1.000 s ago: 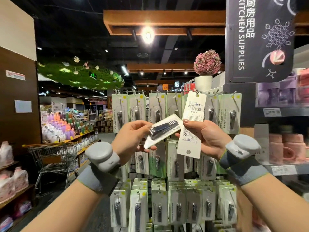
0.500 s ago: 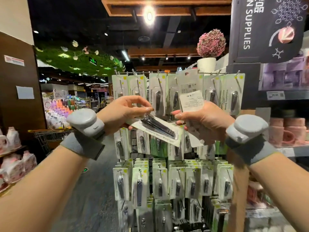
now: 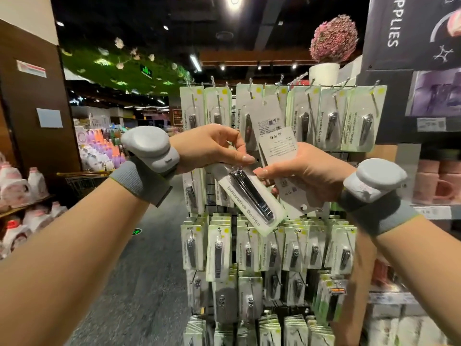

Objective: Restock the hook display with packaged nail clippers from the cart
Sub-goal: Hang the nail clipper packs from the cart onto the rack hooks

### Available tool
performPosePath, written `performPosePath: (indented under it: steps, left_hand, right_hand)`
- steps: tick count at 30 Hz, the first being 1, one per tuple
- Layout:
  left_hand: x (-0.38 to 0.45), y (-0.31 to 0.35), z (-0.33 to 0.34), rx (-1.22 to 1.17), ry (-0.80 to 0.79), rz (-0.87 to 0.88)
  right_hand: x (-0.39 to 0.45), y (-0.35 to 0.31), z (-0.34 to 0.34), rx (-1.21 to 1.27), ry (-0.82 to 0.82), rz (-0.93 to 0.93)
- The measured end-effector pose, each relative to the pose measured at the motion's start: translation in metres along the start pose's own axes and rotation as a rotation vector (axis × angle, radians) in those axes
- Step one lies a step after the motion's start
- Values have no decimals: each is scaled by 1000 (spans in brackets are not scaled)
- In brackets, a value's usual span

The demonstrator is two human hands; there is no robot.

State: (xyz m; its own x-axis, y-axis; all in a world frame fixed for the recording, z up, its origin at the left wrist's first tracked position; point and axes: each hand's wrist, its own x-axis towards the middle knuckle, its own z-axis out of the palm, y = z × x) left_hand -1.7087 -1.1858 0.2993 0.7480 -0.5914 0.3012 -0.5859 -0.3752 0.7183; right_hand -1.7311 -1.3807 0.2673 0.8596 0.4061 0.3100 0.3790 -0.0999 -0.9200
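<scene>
**Clipper packs sorted in hand at the hook display**

A person stands before the wire hook display (image 3: pixel 282 86), both hands raised in front of its upper rows. The left hand (image 3: pixel 212 148) pinches the top end of a white-and-pale-green card pack holding a steel nail clipper (image 3: pixel 249 196), thumb over the card's face and fingers behind; the pack tilts down and to the right, printed side up. The right hand (image 3: pixel 306 173), just beside it, grips a small stack of white card packs turned back-side out (image 3: pixel 277 146), with barcode and price print showing; its thumb tip touches the tilted pack's edge. Each wrist carries a grey band with a pale round device (image 3: pixel 149 148). A wire shopping cart (image 3: pixel 82 181) stands well behind the left forearm, down the aisle.

The step in hand appears to be separating one pack from the stack, ready for hanging. To do it well, the left hand should probably turn the pack upright, face out like the hung rows, and find the punched hole at its top before reaching. The hook tips above the hands angle upward, so the hole would need to go over the tip first, then slide back. The right hand's hold should stay firm, since the slick cards could fan out and slip.
</scene>
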Motion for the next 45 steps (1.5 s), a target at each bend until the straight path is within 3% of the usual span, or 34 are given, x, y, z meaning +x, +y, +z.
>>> performPosePath:
  steps: [3,8,14,22,27,36,42,45]
  left_hand:
    - [1,1,2,37,3,9]
    - [-4,-3,1,47,92,23]
    - [-25,-15,-6,-250,217,-27]
    - [-26,-26,19,-244,386,-8]
    - [-22,-40,51,-210,383,41]
    - [-10,-85,125,-156,241,-76]
    - [-4,-115,175,-66,210,-197]
    - [-3,-134,195,87,175,-254]
  right_hand:
    - [0,-1,5,-10,-22,-12]
    - [8,7,15,-61,85,-78]
    - [5,15,16,2,220,-118]
    - [-8,29,17,-4,268,-111]
    - [-27,49,9,-130,355,-95]
    - [-66,100,-2,170,522,15]
    - [-92,130,-22,361,527,42]
    - [-101,138,-32,423,501,50]
